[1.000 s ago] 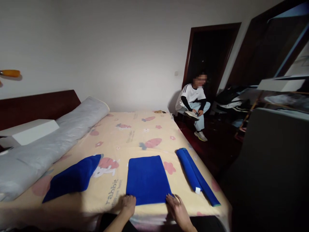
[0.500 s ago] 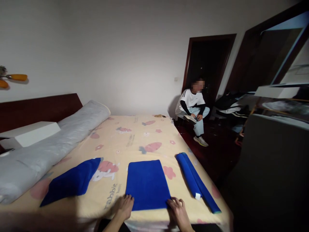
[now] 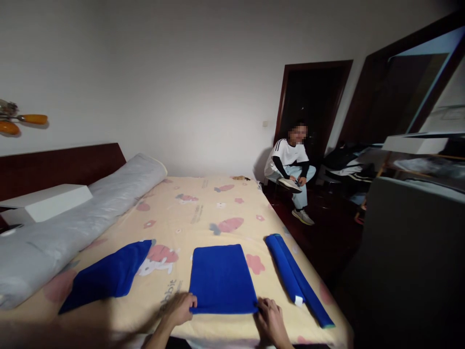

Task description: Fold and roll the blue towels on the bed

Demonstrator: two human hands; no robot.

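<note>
A blue towel [image 3: 223, 278] lies flat on the bed in front of me, roughly square, its near edge slightly raised. The fingers of my left hand [image 3: 181, 309] are closed on its near left corner. My right hand [image 3: 271, 317] pinches the near right corner. To the right lie two narrow rolls of blue towel, a thicker roll [image 3: 285, 269] with a white label and a thinner roll [image 3: 308, 291] touching it. On the left, another blue towel [image 3: 109, 276] is spread loosely, with a pointed end.
The bed [image 3: 203, 218] has a cream, carrot-patterned sheet. A long grey bolster [image 3: 109, 203] lies by the headboard with a white box [image 3: 58, 201] near it. Past the bed's right edge a person [image 3: 290, 165] sits handling a shoe. A dark panel [image 3: 414, 261] stands at right.
My left hand has shifted to the near left corner, and its fingers have closed on it. The right hand has tightened at its corner. The near edge has drawn slightly inward.
</note>
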